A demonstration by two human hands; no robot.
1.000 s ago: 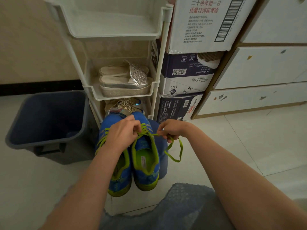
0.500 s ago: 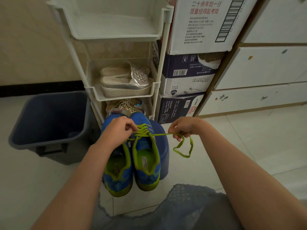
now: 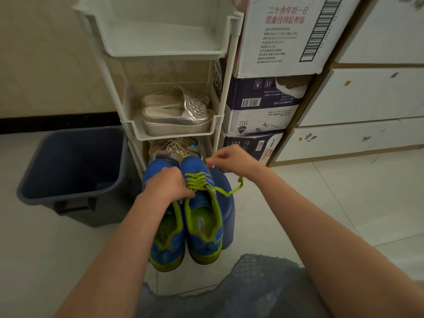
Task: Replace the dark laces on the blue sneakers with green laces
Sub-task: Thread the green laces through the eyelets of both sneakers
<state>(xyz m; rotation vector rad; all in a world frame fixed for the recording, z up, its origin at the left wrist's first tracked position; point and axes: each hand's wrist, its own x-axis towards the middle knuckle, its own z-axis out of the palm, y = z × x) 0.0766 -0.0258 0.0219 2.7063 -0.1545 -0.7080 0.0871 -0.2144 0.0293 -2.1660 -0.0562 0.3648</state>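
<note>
Two blue sneakers with green trim stand side by side on a blue stool (image 3: 227, 218), toes pointing away from me. The right sneaker (image 3: 204, 228) carries a green lace (image 3: 199, 182) crossed through its eyelets. One loose end of it trails off to the right and curves up under my right wrist. My left hand (image 3: 168, 184) lies over the left sneaker (image 3: 168, 246), its fingers pinching the lace at the lowest crossing. Raised above the right sneaker's toe, my right hand (image 3: 229, 159) has curled fingers that seem to hold the lace's free end. No dark lace shows.
A dark blue bin (image 3: 68, 166) stands on the tiled floor at the left. Behind the sneakers is a white shoe rack (image 3: 160, 47) holding silver sandals (image 3: 176, 115). Stacked cardboard boxes (image 3: 263, 104) and white drawers (image 3: 367, 97) fill the right.
My right hand has swung from out at the right, where it pulled the lace taut, up and in over the right sneaker's toe. The lace now hangs slack. My left hand stayed put.
</note>
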